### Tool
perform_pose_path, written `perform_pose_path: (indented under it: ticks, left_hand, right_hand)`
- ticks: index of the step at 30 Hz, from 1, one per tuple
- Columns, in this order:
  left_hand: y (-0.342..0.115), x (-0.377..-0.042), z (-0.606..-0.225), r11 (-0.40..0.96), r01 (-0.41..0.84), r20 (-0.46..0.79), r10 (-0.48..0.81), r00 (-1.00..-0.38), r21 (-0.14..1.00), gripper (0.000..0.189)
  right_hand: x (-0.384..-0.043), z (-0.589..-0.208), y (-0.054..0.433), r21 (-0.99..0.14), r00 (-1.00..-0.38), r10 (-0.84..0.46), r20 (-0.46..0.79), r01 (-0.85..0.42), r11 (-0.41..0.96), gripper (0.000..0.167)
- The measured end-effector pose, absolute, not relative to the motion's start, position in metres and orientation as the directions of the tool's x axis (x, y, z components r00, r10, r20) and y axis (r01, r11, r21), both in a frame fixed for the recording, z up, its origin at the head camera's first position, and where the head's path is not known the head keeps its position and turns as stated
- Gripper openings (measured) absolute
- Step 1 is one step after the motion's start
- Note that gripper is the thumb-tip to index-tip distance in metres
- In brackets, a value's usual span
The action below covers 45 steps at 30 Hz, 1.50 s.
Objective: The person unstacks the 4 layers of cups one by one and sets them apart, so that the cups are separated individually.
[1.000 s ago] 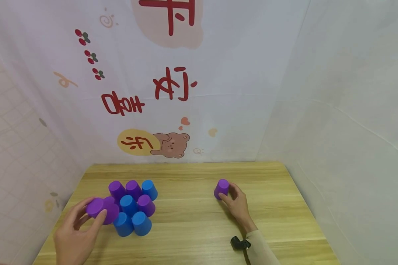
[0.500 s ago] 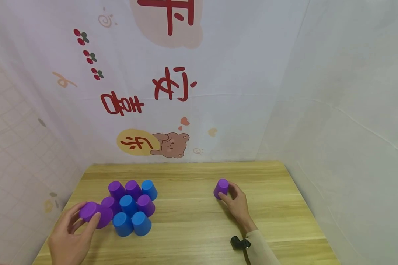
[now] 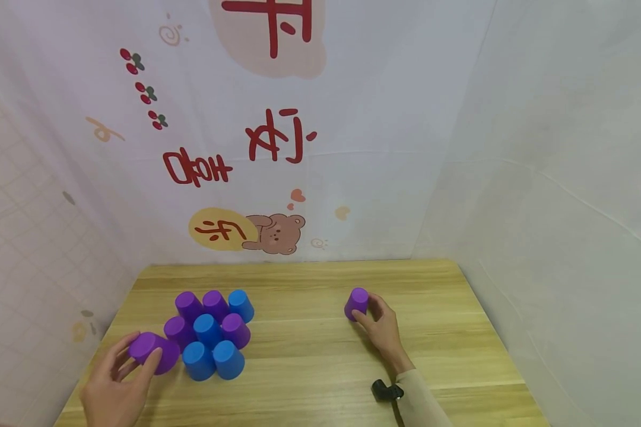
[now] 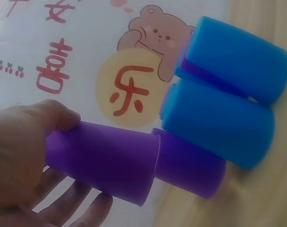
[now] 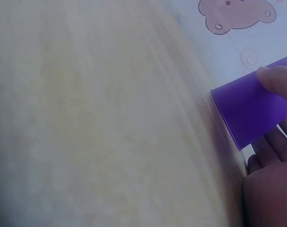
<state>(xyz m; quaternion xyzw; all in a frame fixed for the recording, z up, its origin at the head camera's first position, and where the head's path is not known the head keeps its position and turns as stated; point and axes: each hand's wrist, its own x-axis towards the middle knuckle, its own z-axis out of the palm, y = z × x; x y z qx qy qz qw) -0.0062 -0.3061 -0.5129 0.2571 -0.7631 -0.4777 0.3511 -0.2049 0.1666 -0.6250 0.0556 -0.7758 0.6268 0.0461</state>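
Note:
My left hand [image 3: 116, 385] grips a purple cup [image 3: 154, 352] between thumb and fingers, its mouth turned down and to the right, tilted. In the left wrist view this held cup [image 4: 105, 161] overlaps another purple cup [image 4: 190, 163] beside two blue cups. Across the table, my right hand [image 3: 383, 332] holds an upside-down purple cup [image 3: 357, 305], thumb in front and fingers behind. The right wrist view has this cup [image 5: 254, 106] at the right edge with its rim down close to the tabletop.
Left of centre, several upside-down cups stand in a tight cluster, among them a blue cup [image 3: 227, 360] and a purple cup [image 3: 236, 331]. The wooden table [image 3: 299, 367] ends at a white printed cloth [image 3: 374, 196] behind, with cloth walls at both sides.
My left hand has drawn its purple cup left and slightly toward me, uncovering a purple cup in the cluster. The right hand and its cup have stayed still.

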Motion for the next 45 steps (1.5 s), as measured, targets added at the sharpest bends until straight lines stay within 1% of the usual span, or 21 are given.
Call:
perform_pose_path:
  ticks: [6, 14, 19, 22, 30, 39, 45]
  left_hand:
    - [-0.307, -0.006, -0.522, 0.386, -0.107, 0.237, -0.739, -0.631, 0.916, 0.059]
    - [-0.308, -0.006, -0.532, 0.333, -0.218, 0.123, -0.757, -0.642, 0.917, 0.059]
    - [-0.311, -0.005, -0.544, 0.301, -0.218, 0.094, -0.757, -0.646, 0.928, 0.060]
    - [-0.310, -0.005, -0.549, 0.301, -0.221, 0.088, -0.752, -0.654, 0.928, 0.060]
    - [-0.312, -0.008, -0.557, 0.312, -0.320, 0.023, -0.747, -0.665, 0.895, 0.062]
    - [-0.314, -0.009, -0.567, 0.270, -0.316, -0.012, -0.743, -0.669, 0.910, 0.062]
    - [-0.314, -0.012, -0.570, 0.286, -0.333, -0.013, -0.741, -0.672, 0.899, 0.063]
  right_hand:
    - [-0.205, -0.625, 0.167, -0.966, -0.988, -0.038, 0.147, -0.151, 0.208, 0.060]
    - [-0.204, -0.623, 0.167, -0.975, -0.991, -0.049, 0.122, -0.129, 0.183, 0.061]
    - [-0.204, -0.623, 0.168, -0.976, -0.992, -0.050, 0.112, -0.120, 0.183, 0.061]
    - [-0.205, -0.624, 0.169, -0.976, -0.992, -0.051, 0.116, -0.123, 0.181, 0.061]
    - [-0.205, -0.626, 0.169, -0.977, -0.992, -0.050, 0.118, -0.125, 0.174, 0.059]
    - [-0.204, -0.625, 0.168, -0.974, -0.992, -0.044, 0.122, -0.128, 0.188, 0.059]
    - [-0.205, -0.626, 0.168, -0.976, -0.992, -0.044, 0.122, -0.128, 0.177, 0.059]
